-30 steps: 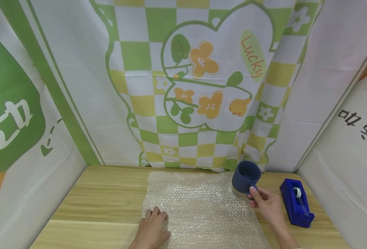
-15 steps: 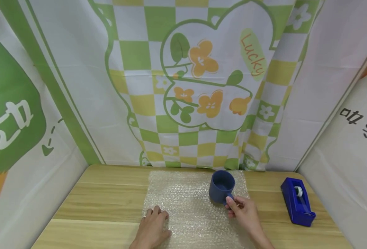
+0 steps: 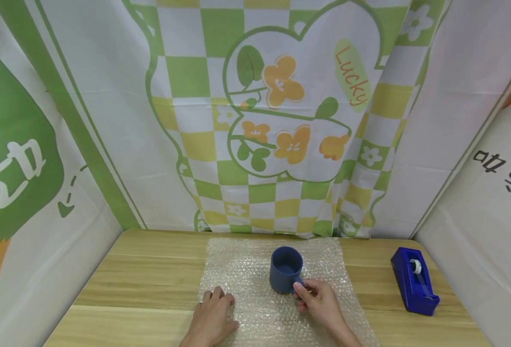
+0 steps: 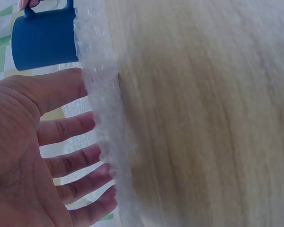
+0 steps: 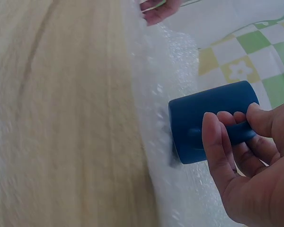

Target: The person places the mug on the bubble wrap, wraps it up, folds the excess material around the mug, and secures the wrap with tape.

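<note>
On counter [image 3: 151, 270], tape dispenser [image 3: 405, 284] right of bubble wrap [image 3: 238, 262], mug [image 3: 282, 278] mouth up, long axis vertical, handle [image 5: 239, 134] near-right, right hand [image 3: 322, 304] clamped on it, left hand [image 3: 212, 318] spread on wrap.

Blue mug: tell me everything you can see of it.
The blue mug looks matte, material uncertain, with a plain cylindrical body, open top and one handle. It is upright or nearly so over the bubble wrap; whether its base touches is unclear. The right grip holds the handle, on the near right side.
</note>
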A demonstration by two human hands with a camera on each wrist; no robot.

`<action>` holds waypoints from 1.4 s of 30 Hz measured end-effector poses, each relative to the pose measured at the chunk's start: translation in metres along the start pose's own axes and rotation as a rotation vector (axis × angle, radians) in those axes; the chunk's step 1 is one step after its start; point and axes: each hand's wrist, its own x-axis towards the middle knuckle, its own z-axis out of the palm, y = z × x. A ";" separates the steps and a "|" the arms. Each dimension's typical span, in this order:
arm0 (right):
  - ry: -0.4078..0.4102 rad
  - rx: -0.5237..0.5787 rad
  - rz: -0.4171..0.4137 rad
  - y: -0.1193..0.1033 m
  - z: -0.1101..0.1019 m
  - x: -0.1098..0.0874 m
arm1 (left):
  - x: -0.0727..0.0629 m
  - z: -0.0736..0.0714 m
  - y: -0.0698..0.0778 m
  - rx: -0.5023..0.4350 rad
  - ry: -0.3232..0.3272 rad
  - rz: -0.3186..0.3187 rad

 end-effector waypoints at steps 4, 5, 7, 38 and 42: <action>-0.020 0.010 0.011 0.003 0.006 0.000 | 0.001 0.001 -0.001 0.000 0.006 -0.005; -0.022 0.006 0.010 0.003 0.007 0.000 | 0.000 0.001 -0.001 0.001 0.007 -0.004; -0.020 0.006 0.009 0.004 0.009 0.001 | 0.001 0.002 -0.002 0.003 0.009 -0.006; -0.136 0.089 0.014 0.000 0.003 -0.003 | 0.002 0.002 -0.003 0.025 0.003 0.012; -0.145 0.122 0.018 -0.001 0.006 -0.006 | 0.002 0.002 -0.003 0.029 0.009 0.014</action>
